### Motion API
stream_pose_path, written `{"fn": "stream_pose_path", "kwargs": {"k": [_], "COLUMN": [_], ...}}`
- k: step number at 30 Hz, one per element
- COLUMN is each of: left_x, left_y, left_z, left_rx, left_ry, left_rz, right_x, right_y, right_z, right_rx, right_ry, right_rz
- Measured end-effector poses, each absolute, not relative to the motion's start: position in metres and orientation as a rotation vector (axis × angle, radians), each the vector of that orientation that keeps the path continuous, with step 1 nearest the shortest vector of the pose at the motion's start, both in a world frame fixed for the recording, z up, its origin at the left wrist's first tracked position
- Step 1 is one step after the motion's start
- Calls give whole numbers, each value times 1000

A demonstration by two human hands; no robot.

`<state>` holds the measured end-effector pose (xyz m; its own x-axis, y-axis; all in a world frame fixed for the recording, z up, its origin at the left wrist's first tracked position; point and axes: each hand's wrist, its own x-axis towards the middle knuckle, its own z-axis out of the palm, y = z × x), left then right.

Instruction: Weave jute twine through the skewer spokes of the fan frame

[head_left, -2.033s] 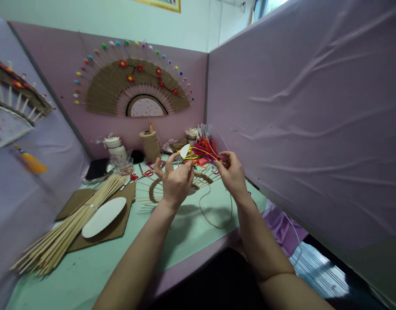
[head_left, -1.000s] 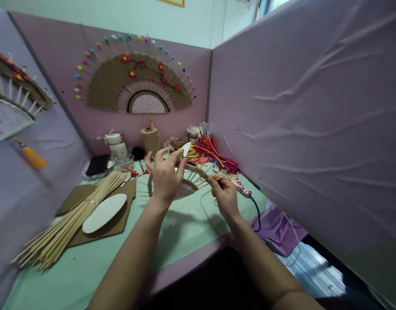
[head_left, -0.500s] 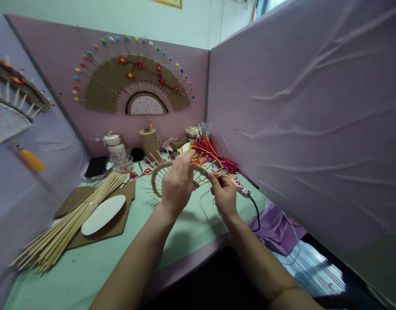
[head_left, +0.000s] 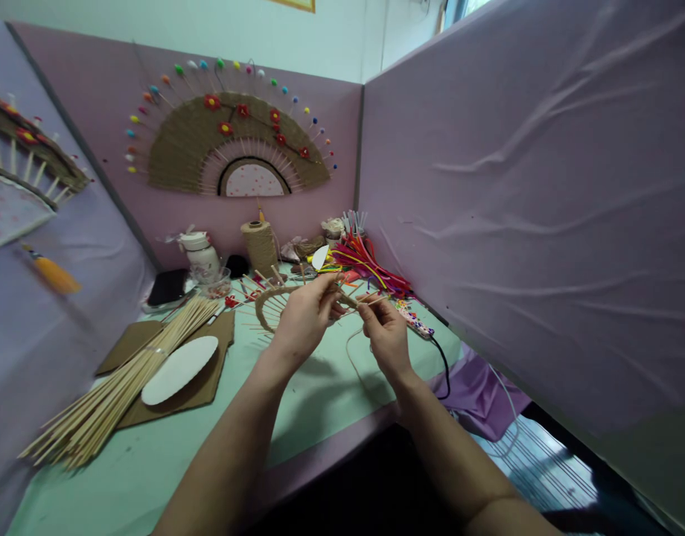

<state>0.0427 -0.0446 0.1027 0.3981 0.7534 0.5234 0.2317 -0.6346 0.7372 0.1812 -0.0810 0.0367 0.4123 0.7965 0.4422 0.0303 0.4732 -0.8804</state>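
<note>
A half-made fan of wooden skewers (head_left: 267, 301), with jute twine woven across the sticks, is held just above the green table (head_left: 320, 394). My left hand (head_left: 303, 316) grips its right side, fingers closed round the sticks. My right hand (head_left: 383, 335) pinches the twine (head_left: 354, 365) at the fan's right edge; the loose end loops down onto the table. Both hands are close together, almost touching.
A bundle of long skewers (head_left: 119, 387), a white oval card (head_left: 179, 369) on brown cardboard, a twine spool (head_left: 260, 247), a white jar (head_left: 202, 257), red scissors (head_left: 231, 304) and coloured pipe cleaners (head_left: 370, 269) lie around. A black cable (head_left: 443, 368) runs off the right edge. Purple partitions enclose the table.
The right hand came down from the pipe cleaners to the fan's right edge. The left hand closed on the fan and tilted it up off the table.
</note>
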Motion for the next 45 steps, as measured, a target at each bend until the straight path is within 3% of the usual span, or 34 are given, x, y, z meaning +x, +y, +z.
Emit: {"fn": "stream_pose_path", "kwargs": {"k": [35, 45], "left_x": [40, 34], "left_y": [-46, -42], "left_z": [104, 104], "left_rx": [2109, 1975], "left_ry": [929, 914], "left_rz": [1209, 1281], "right_x": [204, 200], "right_y": [-115, -109], "right_z": [68, 61], "right_rx": [-1037, -1029], "right_ry": [-1105, -1148], "right_rz": [198, 280]}}
